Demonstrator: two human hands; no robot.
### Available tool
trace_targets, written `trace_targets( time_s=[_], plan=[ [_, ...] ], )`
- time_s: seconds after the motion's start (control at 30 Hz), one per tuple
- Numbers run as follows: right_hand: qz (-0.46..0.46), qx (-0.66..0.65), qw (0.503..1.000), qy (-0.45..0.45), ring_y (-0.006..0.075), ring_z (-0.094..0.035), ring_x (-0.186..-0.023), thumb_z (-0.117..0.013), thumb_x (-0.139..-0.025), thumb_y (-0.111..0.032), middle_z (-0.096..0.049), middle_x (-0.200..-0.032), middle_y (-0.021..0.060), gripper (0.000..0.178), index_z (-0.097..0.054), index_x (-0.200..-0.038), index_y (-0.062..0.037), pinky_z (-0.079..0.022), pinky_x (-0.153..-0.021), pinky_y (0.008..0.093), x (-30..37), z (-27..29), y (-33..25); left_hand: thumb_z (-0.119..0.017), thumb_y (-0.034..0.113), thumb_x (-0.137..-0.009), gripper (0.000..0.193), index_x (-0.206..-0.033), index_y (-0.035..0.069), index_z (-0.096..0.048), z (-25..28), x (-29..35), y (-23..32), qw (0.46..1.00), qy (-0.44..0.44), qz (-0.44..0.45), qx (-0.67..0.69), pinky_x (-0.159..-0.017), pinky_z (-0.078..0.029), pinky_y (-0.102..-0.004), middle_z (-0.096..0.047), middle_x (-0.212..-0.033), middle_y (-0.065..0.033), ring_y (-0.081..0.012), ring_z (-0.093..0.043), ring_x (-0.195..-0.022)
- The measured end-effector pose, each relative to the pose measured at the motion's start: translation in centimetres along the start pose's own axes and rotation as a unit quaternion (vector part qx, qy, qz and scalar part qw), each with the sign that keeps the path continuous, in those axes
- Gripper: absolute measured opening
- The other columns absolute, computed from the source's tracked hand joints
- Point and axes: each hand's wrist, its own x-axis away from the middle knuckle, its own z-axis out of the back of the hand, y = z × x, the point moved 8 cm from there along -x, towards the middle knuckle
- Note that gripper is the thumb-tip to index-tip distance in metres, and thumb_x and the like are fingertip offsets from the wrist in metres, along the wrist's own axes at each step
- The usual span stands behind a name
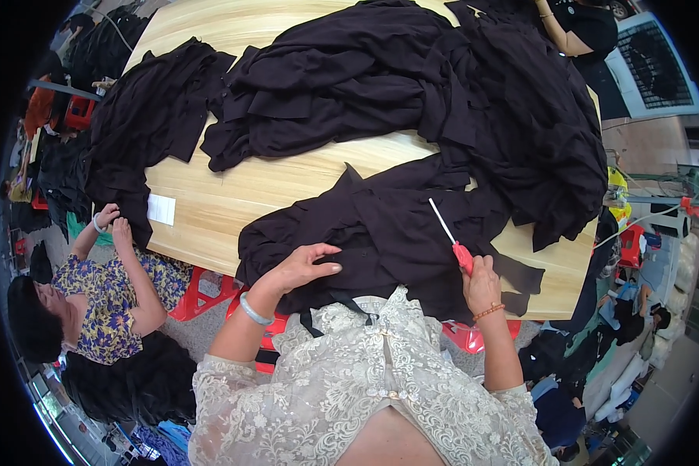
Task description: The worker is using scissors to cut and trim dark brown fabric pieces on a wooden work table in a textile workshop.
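A dark garment lies spread in folds along the table edge in front of me. Over its left part is my left hand, thumb and fingers apart, holding nothing; whether the fingertips touch the cloth I cannot tell. On the right, my right hand is closed round the red handles of a pair of scissors. Their slim pale blades point up and slightly left above the garment, and look closed together. Part of the handles is hidden in my fingers.
Large heaps of dark garments cover the wooden table. A white paper lies at its left. One co-worker sits left handling dark cloth; another person's arm reaches in at far right. Red stools stand by the edge.
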Motion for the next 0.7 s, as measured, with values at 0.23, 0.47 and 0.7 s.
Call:
trace_targets(
  time_s=[0.23,0.47,0.7],
  plan=[
    [0.071,-0.075,0.993,0.049,0.045,-0.06,-0.083,-0.063,-0.086,-0.01,-0.055,-0.098,0.0228,0.023,-0.045,-0.098,-0.0023,-0.048,-0.067,0.0504,1.5,3.1,-1.8,-0.081,0.018,-0.072,0.035,-0.098,0.0,-0.065,-1.6,-5.2,-2.2,0.993,0.101,0.022,-0.052,-0.08,-0.048,-0.0258,-0.067,-0.094,-0.009,-0.0126,-0.062,-0.086],
    [0.077,-0.125,0.986,-0.081,0.0389,-0.061,-0.082,-0.066,-0.085,-0.018,-0.062,-0.085,0.0173,0.026,-0.048,-0.101,-0.0065,-0.048,-0.069,0.0458,2.7,2.7,-3.7,-0.076,0.01,-0.075,0.017,-0.086,-0.001,-0.067,-2.5,-4.7,-2.0,0.992,0.126,0.017,0.018,-0.064,-0.049,-0.0227,-0.066,-0.075,-0.003,-0.0099,-0.06,-0.066],
    [0.179,-0.072,0.976,-0.1,0.0337,-0.059,-0.081,-0.067,-0.083,-0.018,-0.062,-0.082,0.0134,0.024,-0.053,-0.099,-0.0069,-0.046,-0.073,0.0437,2.9,2.7,-5.0,-0.075,0.01,-0.076,0.016,-0.086,-0.001,-0.068,-2.3,-4.8,-1.8,0.98,0.182,-0.076,-0.023,-0.064,-0.048,-0.0224,-0.066,-0.076,-0.0015,-0.0075,-0.058,-0.067]
  ],
)
